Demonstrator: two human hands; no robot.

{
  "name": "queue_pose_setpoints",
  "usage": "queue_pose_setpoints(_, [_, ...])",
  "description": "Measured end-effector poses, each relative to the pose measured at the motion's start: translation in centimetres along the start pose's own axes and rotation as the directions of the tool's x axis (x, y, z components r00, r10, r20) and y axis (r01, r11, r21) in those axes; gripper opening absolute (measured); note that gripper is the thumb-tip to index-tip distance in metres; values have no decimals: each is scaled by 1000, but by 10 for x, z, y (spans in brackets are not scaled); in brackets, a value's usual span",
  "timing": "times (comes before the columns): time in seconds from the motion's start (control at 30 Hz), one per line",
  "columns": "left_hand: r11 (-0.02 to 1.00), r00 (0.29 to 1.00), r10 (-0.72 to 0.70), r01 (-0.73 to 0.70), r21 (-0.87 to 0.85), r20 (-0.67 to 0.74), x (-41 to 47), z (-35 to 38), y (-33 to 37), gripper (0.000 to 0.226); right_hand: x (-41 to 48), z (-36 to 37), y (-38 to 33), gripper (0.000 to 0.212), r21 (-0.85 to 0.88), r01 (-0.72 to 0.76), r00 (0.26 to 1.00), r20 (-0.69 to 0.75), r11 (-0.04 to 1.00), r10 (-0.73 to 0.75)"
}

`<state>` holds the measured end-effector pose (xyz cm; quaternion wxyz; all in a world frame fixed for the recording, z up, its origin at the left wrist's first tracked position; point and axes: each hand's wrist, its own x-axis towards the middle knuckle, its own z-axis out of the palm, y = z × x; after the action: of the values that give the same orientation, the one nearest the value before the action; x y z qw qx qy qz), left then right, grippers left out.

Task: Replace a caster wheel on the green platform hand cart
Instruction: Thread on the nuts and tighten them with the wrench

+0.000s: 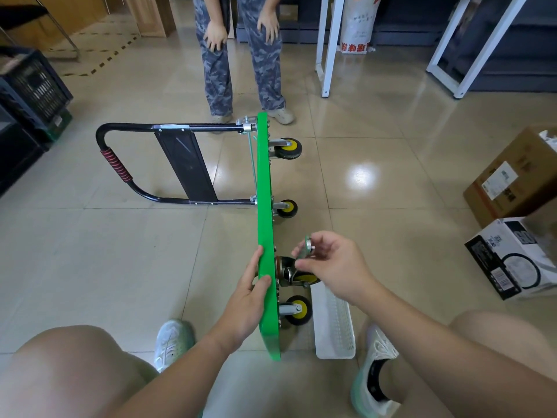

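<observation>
Starting at far left: black crates (33, 92), stacked on the tiled floor (105, 267).

Cart handle (116, 168): black tube with a red wrapped grip, lying flat on the floor and joined to the green platform (265, 182).

Green platform: stands on its long edge at the centre of the floor, underside facing right.

Left hand (250, 294): fingers on the platform's left face, thumb hooked over the upper edge, gripping the near end.

Second person (241, 70): camouflage trousers, standing beyond the platform's far end, hands on knees.

Casters on the underside, yellow hubs and black tyres, far to near:
- far caster (289, 148)
- second caster (287, 209)
- third caster (301, 277), with a darker fork, sitting askew against the underside. Whether it is fastened cannot be told.
- near caster (298, 310)

Right hand (334, 263): just above the third caster, thumb and curled fingers pinching a small silvery metal part (308, 245) of unclear kind.

White basket (333, 327): on the floor just beside the near caster.

White frame (328, 46): upright, beyond the second person's right.

Cardboard box (518, 173) and black-and-white box (512, 257): far right, near each other.
</observation>
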<state>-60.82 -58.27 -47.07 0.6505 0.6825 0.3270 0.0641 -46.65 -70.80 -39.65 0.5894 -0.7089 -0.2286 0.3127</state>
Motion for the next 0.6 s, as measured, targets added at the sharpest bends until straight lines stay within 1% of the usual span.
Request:
queue_pose_setpoints(0.13, [1000, 999, 3, -2, 14, -37, -1, 2, 1, 59, -23, 14, 20, 39, 37, 51, 996, -71, 998, -48])
queue_pose_setpoints(0.27, [1000, 1000, 17, -16, 11, -25, -1, 2, 0, 56, -34, 27, 33, 36, 30, 113, 990, -88, 993, -110])
queue_pose_setpoints(0.37, [1000, 1000, 16, -15, 12, -23, -2, 3, 3, 55, -38, 34, 38, 47, 6, 178, 980, -96, 984, -176])
queue_pose_setpoints(0.47, [1000, 1000, 12, -11, 7, -22, -3, 2, 4, 57, -40, 37, 38, 58, 10, 205, 975, -94, 979, -203])
queue_pose_setpoints(0.6, [1000, 1000, 2, -2, 1, -9, -5, 2, 7, 55, -42, 41, 37, 46, 49, 222, 975, -42, 974, -220])
